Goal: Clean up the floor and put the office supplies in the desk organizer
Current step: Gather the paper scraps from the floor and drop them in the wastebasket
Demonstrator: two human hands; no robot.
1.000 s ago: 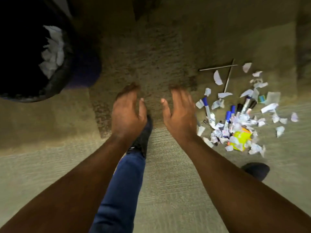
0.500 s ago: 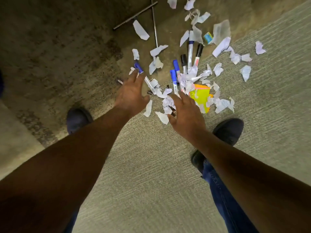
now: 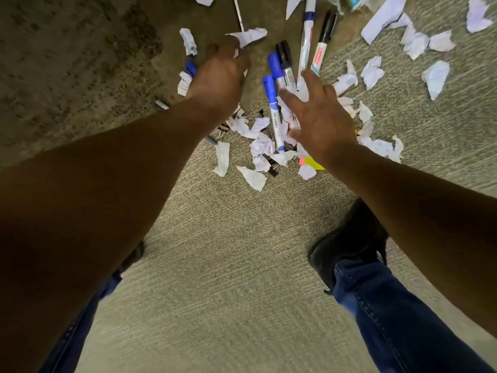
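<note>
Torn paper scraps and several markers lie scattered on the carpet in front of me. A blue-capped marker lies between my hands, beside another blue one and a black-capped one. My left hand reaches over the left of the pile with fingers extended and holds nothing; a blue marker pokes out beside it. My right hand hovers spread over the scraps, empty. A yellow sticky-note pad shows under my right wrist. Black binder clips lie among the scraps.
More scraps spread to the right, with two longer markers at the top. A thin metal rod lies at the top. My black shoe and jeans leg stand at lower right. Bare carpet fills the foreground.
I have leaned in closer; the pile now looks larger and nearer. Both hands have moved forward over the markers and scraps, still empty. The bin seen a second ago is out of view.
</note>
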